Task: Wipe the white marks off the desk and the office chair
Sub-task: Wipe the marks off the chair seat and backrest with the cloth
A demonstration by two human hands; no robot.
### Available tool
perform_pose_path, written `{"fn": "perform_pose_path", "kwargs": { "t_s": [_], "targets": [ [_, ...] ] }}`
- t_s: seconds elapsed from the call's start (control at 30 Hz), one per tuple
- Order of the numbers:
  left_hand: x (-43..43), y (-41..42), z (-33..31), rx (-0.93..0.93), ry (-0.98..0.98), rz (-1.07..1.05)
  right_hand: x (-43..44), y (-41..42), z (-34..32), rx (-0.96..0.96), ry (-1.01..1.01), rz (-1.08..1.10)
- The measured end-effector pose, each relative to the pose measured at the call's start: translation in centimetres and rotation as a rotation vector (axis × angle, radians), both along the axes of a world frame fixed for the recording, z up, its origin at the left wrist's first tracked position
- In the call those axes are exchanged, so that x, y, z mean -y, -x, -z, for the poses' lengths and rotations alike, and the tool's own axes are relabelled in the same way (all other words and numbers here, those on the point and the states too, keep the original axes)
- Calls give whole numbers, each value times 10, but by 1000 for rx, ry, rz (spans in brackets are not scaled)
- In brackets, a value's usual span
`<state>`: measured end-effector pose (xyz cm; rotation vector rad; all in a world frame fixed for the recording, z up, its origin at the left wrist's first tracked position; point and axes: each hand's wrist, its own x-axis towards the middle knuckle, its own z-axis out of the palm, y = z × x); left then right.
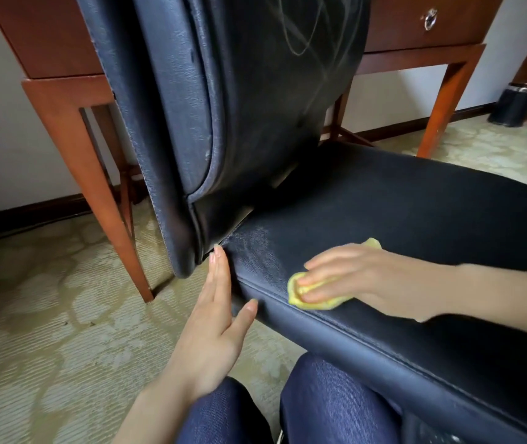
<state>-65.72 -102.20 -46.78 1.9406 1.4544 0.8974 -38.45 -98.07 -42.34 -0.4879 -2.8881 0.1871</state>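
One black office chair (416, 203) is seen in front of one wooden bench (57, 36). One yellow cloth (295, 288) is pressed flat onto the seat, just inside its near side edge, by the right hand (361, 277). No closed grip is formed, as the fingers are laid nearly straight over the cloth. The left hand (214, 322) is held open, its grip empty, with straight fingers laid against the same edge close to the seat's rear corner. One whitish haze (252, 248) is spread on the seat between the two hands, and white scribbles (300, 36) are seen high on the backrest. A broad stretch of black seat is seen from the cloth to the far edge. Patterned carpet (47, 315) is spread beside the chair, and one dark bin (512, 105) is stood by the wall, well apart.
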Motion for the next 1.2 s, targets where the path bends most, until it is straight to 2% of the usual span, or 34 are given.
{"fn": "perform_pose_path", "kwargs": {
  "t_s": [0.03, 0.13, 0.2, 0.37, 0.5, 0.6, 0.87, 1.03, 1.2],
  "targets": [
    [-1, 1, 0, 15, 6, 3, -15, 27, -17, -70, 49, 39],
    [-5, 3, 1, 42, 22, -8, -58, 49, -13, -23, -46, 113],
    [-6, 1, 0, 11, 14, -20, -66, 57, -12, 36, -29, 213],
    [-6, -11, -3, -95, -13, -145, -109, 98, -17, 18, 85, 480],
    [-8, -19, 0, -128, 78, -233, -119, 122, -14, 95, 50, 640],
    [-11, -18, 0, -170, 128, -219, -114, 124, -10, 94, -13, 572],
    [-15, -7, -2, -192, 194, -176, -74, 103, -14, 114, -4, 213],
    [-15, -9, -6, -222, 225, -197, -38, 61, -17, 114, 11, 84],
    [-15, -8, -8, -179, 245, -172, -21, 26, -20, 126, -103, -6]
  ]
}}
